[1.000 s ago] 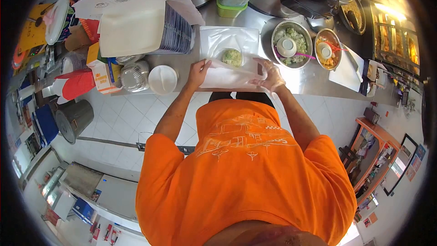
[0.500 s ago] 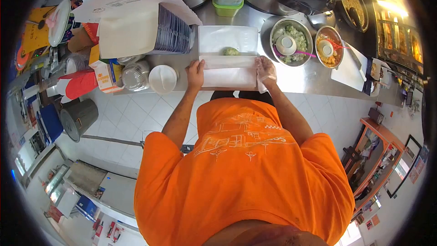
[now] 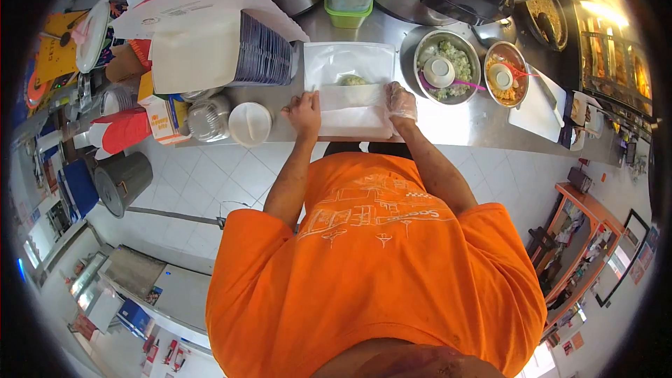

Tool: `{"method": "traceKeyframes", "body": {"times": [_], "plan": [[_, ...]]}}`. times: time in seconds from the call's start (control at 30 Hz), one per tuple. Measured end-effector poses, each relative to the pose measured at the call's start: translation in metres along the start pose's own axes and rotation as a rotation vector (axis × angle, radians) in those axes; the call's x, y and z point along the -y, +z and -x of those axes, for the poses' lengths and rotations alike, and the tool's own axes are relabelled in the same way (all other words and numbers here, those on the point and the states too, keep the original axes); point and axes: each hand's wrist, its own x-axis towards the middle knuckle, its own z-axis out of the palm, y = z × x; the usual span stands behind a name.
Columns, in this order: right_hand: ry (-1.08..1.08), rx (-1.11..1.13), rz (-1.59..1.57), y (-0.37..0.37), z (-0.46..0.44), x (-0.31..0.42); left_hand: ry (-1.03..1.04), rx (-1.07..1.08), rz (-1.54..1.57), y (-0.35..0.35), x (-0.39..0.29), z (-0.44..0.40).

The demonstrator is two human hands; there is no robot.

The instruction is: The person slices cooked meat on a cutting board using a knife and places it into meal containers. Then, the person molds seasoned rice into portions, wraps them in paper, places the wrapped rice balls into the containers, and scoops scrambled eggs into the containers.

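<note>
Clear sheet [image 3: 322,56] on a steel counter [image 3: 455,122], its near flap [image 3: 350,97] now drawn further over the pale-green food [image 3: 352,80], leaving less exposed. The 2 hands, bare left hand [image 3: 304,113] and plastic-gloved right hand [image 3: 401,102], pinch the flap's opposite ends.

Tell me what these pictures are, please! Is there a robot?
No robot here: it's a person in an orange T-shirt. All three pictures come from one camera on their head, looking down.

On the shiny metal counter, a soft white sheet is folded partly over a small pale-green mound of food. The left hand and the right hand, in a clear glove, hold the sheet's two sides.

To the right are a large round metal bowl of green-and-white chopped food and a smaller metal bowl of orange food.
</note>
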Motion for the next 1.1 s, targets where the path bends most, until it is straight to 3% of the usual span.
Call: {"method": "traceKeyframes", "body": {"times": [0.07,0.17,0.27,0.37,0.47,0.6,0.67,0.73,0.87,0.97,1.0,1.1], "plan": [[0.017,0.022,0.025,-0.011,0.001,0.007,-0.071,0.027,-0.033,-0.023,-0.022,-0.011],[0.056,0.056,-0.021,-0.013,-0.004,0.004,0.325,-0.025,0.121,-0.027,-0.031,-0.048],[0.004,0.065,-0.026,-0.009,-0.007,-0.001,0.397,-0.005,0.312,0.008,-0.043,-0.091],[0.009,0.079,-0.043,-0.024,-0.004,0.006,0.415,-0.017,0.085,0.014,-0.048,-0.111],[-0.003,0.044,-0.073,-0.017,-0.004,-0.001,0.481,0.013,0.056,0.017,-0.041,-0.118],[0.055,0.134,-0.123,-0.032,-0.005,0.01,0.58,0.014,0.218,0.007,-0.035,-0.109],[-0.082,-0.092,-0.179,-0.04,0.0,0.017,0.566,0.006,0.396,-0.01,-0.04,-0.097],[-0.327,-0.285,-0.266,-0.048,-0.002,0.022,0.631,0.016,0.338,-0.03,-0.039,-0.083],[-0.55,-0.22,0.188,-0.091,-0.022,0.056,0.734,0.137,0.276,-0.048,-0.027,-0.059],[-0.523,0.125,0.445,-0.074,-0.049,0.043,0.663,0.202,0.244,-0.072,-0.04,-0.052],[-0.579,0.043,0.363,-0.071,-0.051,0.041,0.645,0.159,0.24,-0.075,-0.051,-0.054],[-0.666,0.073,0.4,-0.092,-0.045,0.05,0.636,0.133,0.223,-0.067,-0.067,-0.056]]}}
